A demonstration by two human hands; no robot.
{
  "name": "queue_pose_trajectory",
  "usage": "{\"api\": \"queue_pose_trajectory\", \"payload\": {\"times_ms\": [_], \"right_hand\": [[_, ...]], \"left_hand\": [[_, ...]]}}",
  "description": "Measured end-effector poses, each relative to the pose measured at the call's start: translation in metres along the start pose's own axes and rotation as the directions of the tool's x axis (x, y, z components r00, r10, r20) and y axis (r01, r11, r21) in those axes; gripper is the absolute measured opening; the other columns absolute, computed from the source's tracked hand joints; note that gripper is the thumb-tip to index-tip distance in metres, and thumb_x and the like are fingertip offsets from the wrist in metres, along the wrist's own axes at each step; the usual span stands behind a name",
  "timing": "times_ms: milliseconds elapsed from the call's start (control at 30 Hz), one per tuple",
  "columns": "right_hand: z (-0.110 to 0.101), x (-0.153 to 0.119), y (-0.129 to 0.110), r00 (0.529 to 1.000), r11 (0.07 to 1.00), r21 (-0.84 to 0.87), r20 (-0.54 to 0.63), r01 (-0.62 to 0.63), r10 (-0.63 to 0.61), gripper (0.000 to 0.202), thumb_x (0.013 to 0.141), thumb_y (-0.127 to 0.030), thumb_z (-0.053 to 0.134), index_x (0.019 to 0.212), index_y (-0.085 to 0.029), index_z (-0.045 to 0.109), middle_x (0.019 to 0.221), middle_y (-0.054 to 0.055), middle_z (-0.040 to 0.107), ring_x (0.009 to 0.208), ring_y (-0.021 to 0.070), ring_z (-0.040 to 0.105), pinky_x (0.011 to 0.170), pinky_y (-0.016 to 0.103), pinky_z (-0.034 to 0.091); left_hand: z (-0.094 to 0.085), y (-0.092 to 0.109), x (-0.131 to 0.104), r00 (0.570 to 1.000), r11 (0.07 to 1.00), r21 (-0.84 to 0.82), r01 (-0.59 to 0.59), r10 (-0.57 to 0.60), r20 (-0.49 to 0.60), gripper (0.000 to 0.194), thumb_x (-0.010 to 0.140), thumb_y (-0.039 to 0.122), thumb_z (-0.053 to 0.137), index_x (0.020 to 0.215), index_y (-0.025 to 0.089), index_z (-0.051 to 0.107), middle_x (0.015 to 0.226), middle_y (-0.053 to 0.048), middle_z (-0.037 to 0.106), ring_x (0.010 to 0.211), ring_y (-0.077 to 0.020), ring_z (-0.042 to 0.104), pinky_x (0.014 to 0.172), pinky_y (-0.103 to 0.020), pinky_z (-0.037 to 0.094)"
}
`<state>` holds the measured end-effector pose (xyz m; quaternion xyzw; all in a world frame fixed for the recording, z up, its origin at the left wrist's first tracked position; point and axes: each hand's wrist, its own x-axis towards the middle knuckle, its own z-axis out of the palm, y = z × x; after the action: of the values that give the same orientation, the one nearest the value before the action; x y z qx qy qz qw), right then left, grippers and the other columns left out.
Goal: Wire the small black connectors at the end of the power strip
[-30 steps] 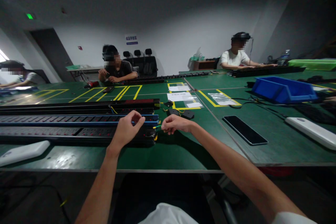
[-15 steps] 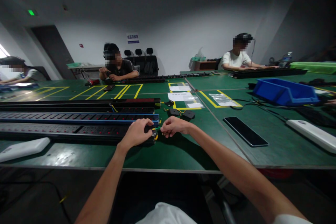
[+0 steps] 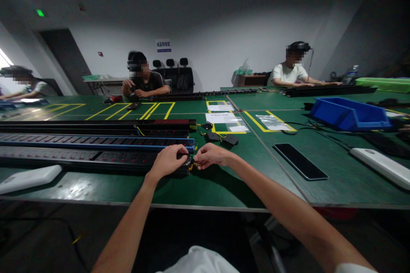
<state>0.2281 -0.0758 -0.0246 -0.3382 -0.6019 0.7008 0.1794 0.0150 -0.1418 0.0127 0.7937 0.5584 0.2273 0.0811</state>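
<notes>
A long black power strip [image 3: 124, 160] with red marks lies nearest to me on the table, its open end showing yellow and green wires. My left hand [image 3: 169, 160] is closed over that end, thumb at the near side and fingers across the top. Just to the right, my right hand [image 3: 209, 155] pinches a thin wire [image 3: 192, 156] close to the opening. Its fingertips hide most of the wire. Behind lies a blue-edged strip [image 3: 96, 141], and beyond it other dark strips. Small black end pieces [image 3: 229, 140] with yellow wires sit past my right hand.
A phone [image 3: 300, 161], a white power bank [image 3: 381, 165] and a blue bin [image 3: 349, 113] with cables stand to the right. Another white device [image 3: 30, 179] lies at left. Papers [image 3: 221, 117] and yellow tape mark the green table [image 3: 250, 179]. Several people work across it.
My right hand has shifted slightly left, closer to the strip's end, and less of the green wire shows. My left hand has stayed nearly in place on the strip.
</notes>
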Motion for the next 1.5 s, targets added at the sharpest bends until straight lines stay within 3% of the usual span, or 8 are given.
{"api": "queue_pose_trajectory", "payload": {"times_ms": [467, 733, 933, 1167, 1367, 1500], "right_hand": [[0.015, 0.004, 0.004, 0.982, 0.989, -0.034, -0.119, 0.146, -0.149, 0.041, 0.066, -0.044, 0.087, 0.078, -0.014, 0.063, 0.067, 0.001, 0.068, 0.054, 0.0082, 0.062, 0.051, 0.017, 0.052], [0.011, 0.005, 0.003, 0.985, 0.99, -0.025, -0.102, 0.137, -0.139, 0.041, 0.064, -0.043, 0.089, 0.078, -0.013, 0.064, 0.068, 0.0, 0.066, 0.056, 0.008, 0.061, 0.055, 0.019, 0.053], [0.008, -0.002, -0.004, 0.991, 0.991, -0.02, -0.024, 0.13, -0.13, 0.045, 0.059, -0.037, 0.092, 0.086, -0.013, 0.064, 0.072, 0.0, 0.067, 0.06, 0.0094, 0.063, 0.059, 0.02, 0.054], [0.008, -0.003, -0.003, 0.996, 0.992, -0.092, 0.009, 0.092, -0.092, 0.043, 0.061, -0.032, 0.089, 0.089, -0.015, 0.062, 0.071, -0.001, 0.067, 0.059, 0.0098, 0.063, 0.056, 0.02, 0.053], [0.004, -0.005, -0.003, 0.988, 0.984, -0.122, 0.099, 0.129, -0.117, 0.043, 0.062, -0.026, 0.085, 0.093, -0.016, 0.057, 0.075, -0.001, 0.069, 0.063, 0.0112, 0.065, 0.059, 0.022, 0.053], [0.003, -0.004, -0.003, 0.984, 0.976, -0.135, 0.061, 0.172, -0.165, 0.044, 0.063, -0.02, 0.081, 0.098, -0.017, 0.053, 0.073, -0.002, 0.069, 0.061, 0.0108, 0.063, 0.057, 0.021, 0.051]], "left_hand": [[-0.001, 0.003, -0.002, 0.998, 0.998, -0.01, 0.056, -0.056, -0.009, 0.021, 0.08, 0.024, 0.057, 0.094, 0.029, 0.072, 0.097, 0.0, 0.077, 0.093, -0.0224, 0.07, 0.077, -0.028, 0.051], [0.0, 0.003, -0.002, 0.997, 0.997, -0.016, 0.07, -0.071, -0.029, 0.02, 0.08, 0.027, 0.059, 0.093, 0.03, 0.074, 0.095, 0.001, 0.077, 0.093, -0.0227, 0.069, 0.078, -0.028, 0.051], [0.0, 0.003, -0.002, 0.998, 0.998, 0.004, 0.059, -0.059, -0.028, 0.021, 0.081, 0.028, 0.057, 0.094, 0.031, 0.073, 0.096, 0.001, 0.077, 0.091, -0.0227, 0.069, 0.077, -0.029, 0.051], [0.0, 0.004, -0.002, 0.996, 0.997, -0.007, 0.082, -0.082, -0.025, 0.021, 0.08, 0.027, 0.058, 0.094, 0.03, 0.074, 0.096, 0.001, 0.077, 0.092, -0.0225, 0.069, 0.079, -0.028, 0.051], [0.0, 0.002, -0.002, 0.997, 0.998, 0.001, 0.07, -0.07, -0.032, 0.021, 0.08, 0.027, 0.059, 0.094, 0.031, 0.074, 0.097, 0.001, 0.077, 0.093, -0.0228, 0.07, 0.079, -0.028, 0.051], [-0.001, 0.002, -0.003, 0.997, 0.997, 0.007, 0.076, -0.075, -0.027, 0.022, 0.08, 0.028, 0.059, 0.095, 0.031, 0.074, 0.098, 0.001, 0.077, 0.093, -0.023, 0.069, 0.078, -0.028, 0.051]]}}
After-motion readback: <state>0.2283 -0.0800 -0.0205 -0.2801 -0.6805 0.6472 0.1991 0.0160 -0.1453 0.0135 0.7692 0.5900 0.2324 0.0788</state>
